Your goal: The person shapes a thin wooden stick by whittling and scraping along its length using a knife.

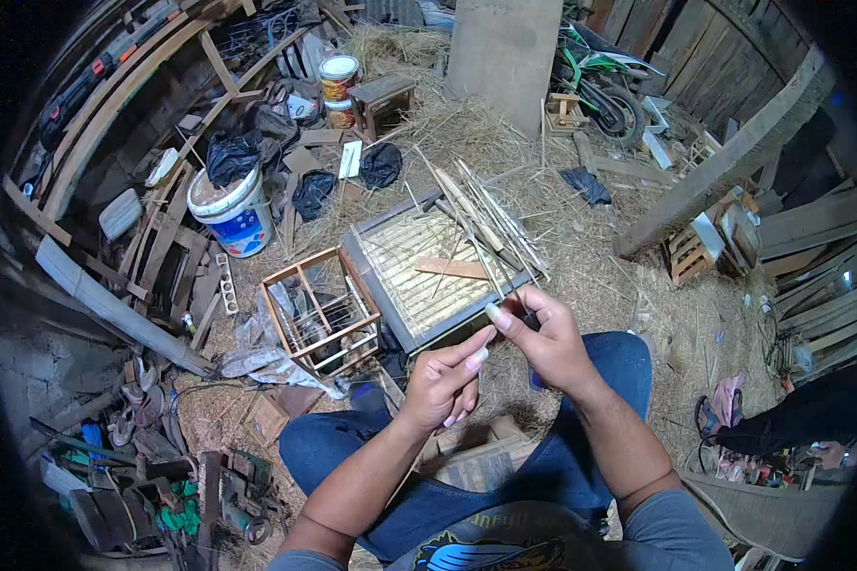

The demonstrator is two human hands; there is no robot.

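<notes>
In front of my knees, my left hand (pixel 438 388) and my right hand (pixel 550 347) are close together, each closed in a pinch. A thin stick seems to run between the fingertips, though its ends are hard to make out. Just beyond them lies a low grey-framed board (pixel 369 276) with a pale, ribbed top. On it rest a flat reddish-brown wood strip (pixel 452 268) and a bundle of long thin sticks and slats (pixel 490 219). Left of the board stands a small wooden cage (pixel 331 328) with thin bars.
A white-and-blue bucket (pixel 238 214) with a black bag on top stands at left. Farther back are stacked paint tubs (pixel 339 86), a small wooden stool (pixel 383 100) and a green motorbike (pixel 595 81). A slanting post (pixel 724 162) rises at right, near another person's leg (pixel 800 419).
</notes>
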